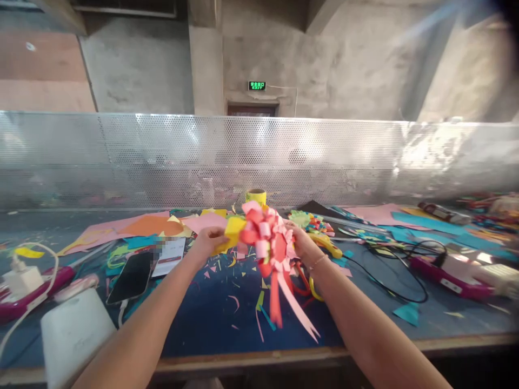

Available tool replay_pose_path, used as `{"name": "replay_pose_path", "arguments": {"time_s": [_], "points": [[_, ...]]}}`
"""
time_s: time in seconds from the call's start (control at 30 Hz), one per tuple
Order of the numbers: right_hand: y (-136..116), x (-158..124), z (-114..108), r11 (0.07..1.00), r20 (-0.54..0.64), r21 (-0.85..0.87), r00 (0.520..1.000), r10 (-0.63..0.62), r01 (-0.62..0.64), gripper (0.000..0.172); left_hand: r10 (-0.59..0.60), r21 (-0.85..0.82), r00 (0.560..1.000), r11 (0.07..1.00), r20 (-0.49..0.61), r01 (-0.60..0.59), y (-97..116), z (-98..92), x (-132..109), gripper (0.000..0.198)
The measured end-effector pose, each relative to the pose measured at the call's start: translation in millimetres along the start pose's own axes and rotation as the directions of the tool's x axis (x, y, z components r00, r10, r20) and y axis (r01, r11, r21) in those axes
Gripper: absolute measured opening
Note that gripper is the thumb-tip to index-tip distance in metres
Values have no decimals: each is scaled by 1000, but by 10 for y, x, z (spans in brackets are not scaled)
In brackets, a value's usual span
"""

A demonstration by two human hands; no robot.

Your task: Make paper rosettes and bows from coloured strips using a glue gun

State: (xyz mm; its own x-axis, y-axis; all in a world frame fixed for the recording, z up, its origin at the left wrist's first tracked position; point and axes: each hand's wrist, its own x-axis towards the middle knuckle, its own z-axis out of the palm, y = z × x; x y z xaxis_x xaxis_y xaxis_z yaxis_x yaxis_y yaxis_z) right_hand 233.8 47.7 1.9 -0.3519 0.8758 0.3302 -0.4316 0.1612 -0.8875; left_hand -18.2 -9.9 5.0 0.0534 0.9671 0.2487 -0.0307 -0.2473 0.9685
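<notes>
My right hand (299, 242) grips a pink and red paper rosette (279, 246) from its right side, raised over the table. Two paper tails, one red and one pale pink, hang from the rosette. Between the closed fingers of my left hand (211, 243) is a piece of yellow paper (234, 231), against the rosette's left edge or just beside it; I cannot tell whether they touch. Close to my right wrist lies a yellow glue gun (327, 245) with a black cord. Red loops, perhaps scissors handles (300, 281), show partly behind the tails.
Paper scraps litter the blue table (203, 324). At left are a phone (132, 276), a white box-like object (77, 329) and a magenta power strip (60, 278); another power strip (450, 281) lies right. Behind stand a yellow tape roll (256, 198) and a perforated metal screen (259, 151).
</notes>
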Motion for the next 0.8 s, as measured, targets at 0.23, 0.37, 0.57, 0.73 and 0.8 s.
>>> {"name": "replay_pose_path", "arguments": {"time_s": [0.23,0.37,0.57,0.73,0.8], "points": [[20,-2,102,996,57,30,995,84,-85,16,-116,-89,978,987,171,133,69,88,-142,33],[-19,-12,84,993,82,2,990,115,-115,14,-138,-110,970,980,201,163,81,81,-162,34],[-36,10,29,989,86,-52,986,144,-140,16,-186,-185,971,960,147,212,111,103,-183,39],[-36,32,-18,983,80,-115,985,154,-145,21,-144,-219,955,954,258,203,60,78,-164,38],[-51,37,-38,973,70,-174,984,165,-151,23,-121,-203,937,960,328,195,33,56,-155,36]]}}
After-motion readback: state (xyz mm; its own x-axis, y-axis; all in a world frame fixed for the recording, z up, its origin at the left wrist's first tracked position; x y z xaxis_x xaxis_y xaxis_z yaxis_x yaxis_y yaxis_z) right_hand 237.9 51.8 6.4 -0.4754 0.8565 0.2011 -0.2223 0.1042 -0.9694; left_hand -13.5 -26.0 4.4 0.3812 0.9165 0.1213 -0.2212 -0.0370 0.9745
